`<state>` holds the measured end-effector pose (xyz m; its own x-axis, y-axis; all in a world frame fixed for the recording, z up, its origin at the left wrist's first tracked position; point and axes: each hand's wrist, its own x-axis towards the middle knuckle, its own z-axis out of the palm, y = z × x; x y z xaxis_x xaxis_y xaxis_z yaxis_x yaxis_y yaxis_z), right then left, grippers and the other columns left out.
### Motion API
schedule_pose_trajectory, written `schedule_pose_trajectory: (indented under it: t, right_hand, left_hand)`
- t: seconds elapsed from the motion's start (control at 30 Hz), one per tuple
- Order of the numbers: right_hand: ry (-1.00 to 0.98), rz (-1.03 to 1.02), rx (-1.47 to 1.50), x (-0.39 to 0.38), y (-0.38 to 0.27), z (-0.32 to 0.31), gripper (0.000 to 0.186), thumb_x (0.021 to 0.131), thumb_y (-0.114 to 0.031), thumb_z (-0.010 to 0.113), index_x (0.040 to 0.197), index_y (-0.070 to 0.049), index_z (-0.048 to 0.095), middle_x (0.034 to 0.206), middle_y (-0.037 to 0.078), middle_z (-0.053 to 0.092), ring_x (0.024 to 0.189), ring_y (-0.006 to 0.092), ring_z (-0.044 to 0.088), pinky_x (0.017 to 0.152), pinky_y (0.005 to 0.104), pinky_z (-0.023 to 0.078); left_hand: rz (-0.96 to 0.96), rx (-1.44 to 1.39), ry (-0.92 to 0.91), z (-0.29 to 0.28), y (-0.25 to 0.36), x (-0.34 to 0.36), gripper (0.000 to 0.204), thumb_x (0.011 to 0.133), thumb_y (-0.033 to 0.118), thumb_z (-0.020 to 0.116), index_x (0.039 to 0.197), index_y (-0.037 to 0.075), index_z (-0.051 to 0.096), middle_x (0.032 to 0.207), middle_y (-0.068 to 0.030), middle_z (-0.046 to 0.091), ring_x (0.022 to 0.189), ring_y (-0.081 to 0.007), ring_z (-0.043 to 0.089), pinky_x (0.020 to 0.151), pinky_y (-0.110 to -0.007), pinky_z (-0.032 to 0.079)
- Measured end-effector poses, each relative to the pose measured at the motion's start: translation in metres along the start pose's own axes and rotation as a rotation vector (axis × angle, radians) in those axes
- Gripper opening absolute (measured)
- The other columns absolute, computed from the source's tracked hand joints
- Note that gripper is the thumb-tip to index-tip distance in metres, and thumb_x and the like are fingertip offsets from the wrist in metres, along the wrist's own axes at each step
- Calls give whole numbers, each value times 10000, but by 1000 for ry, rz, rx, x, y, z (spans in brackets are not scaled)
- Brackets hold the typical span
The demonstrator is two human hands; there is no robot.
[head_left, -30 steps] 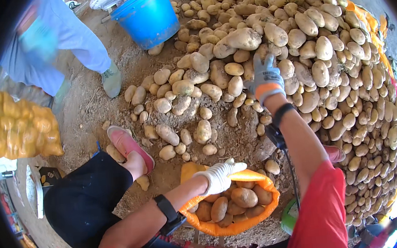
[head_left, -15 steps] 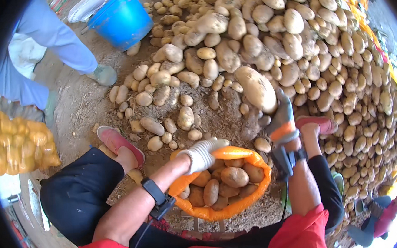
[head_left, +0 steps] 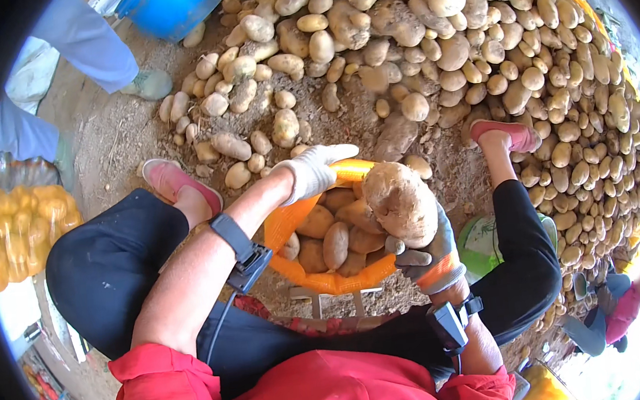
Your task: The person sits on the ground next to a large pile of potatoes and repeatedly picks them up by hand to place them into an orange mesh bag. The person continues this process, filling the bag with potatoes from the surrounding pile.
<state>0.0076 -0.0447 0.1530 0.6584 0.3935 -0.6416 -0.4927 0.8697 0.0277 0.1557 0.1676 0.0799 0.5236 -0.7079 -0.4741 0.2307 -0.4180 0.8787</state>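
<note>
My left hand [head_left: 310,174], in a whitish knit glove, grips the far left rim of an orange mesh bag [head_left: 280,222], one finger stretched out along it. Inside the bag lie several brown potatoes [head_left: 336,245]. My right hand [head_left: 433,255], in a grey and orange glove, is closed around a large, rough potato [head_left: 403,205]. That potato is over the bag's right side and hides part of the rim there.
A large potato heap [head_left: 504,57] spreads across the far side and right. Loose potatoes [head_left: 229,145] lie ahead on the soil. A blue bucket [head_left: 174,12] stands far left near another person's legs [head_left: 86,42]. A filled yellow bag [head_left: 29,230] sits left, a green container [head_left: 481,244] by my right leg.
My right hand has brought the large potato from above the heap's near edge back toward me, over the bag. My left hand stays on the rim. The view has shifted slightly.
</note>
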Motion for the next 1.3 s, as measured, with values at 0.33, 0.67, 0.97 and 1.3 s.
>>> schedule_pose_trajectory:
  t: [0.33,0.67,0.97,1.3]
  right_hand:
    - [340,-170,-561,7,3,10,512,981,-548,504,1184,-90,613,917,86,715,517,160,617,283,188,290]
    - [323,-605,-2442,77,60,4,547,830,-227,678,1339,-114,514,1177,208,593,1022,394,628,883,502,525]
    - [421,-454,-2606,94,29,8,403,883,-396,650,1106,-85,526,960,205,654,820,369,688,687,472,562]
    - [412,-650,-2450,110,26,-9,456,894,-464,644,1151,-101,540,992,198,671,877,374,682,719,497,545]
  left_hand:
    - [-27,1,-15,-10,10,-10,745,758,-112,432,1485,55,436,1384,-132,577,1183,-171,557,987,-259,439]
    - [-38,-206,-9,-8,11,-6,626,849,-131,433,1458,17,450,1357,-147,585,1131,-175,594,948,-275,484]
    - [105,164,-55,-15,-8,3,756,739,-113,422,1481,32,426,1441,-141,528,1296,-191,507,1102,-292,386]
    - [207,297,57,-7,-18,-5,696,808,-84,449,1483,83,433,1405,-134,535,1127,-188,572,918,-300,478]
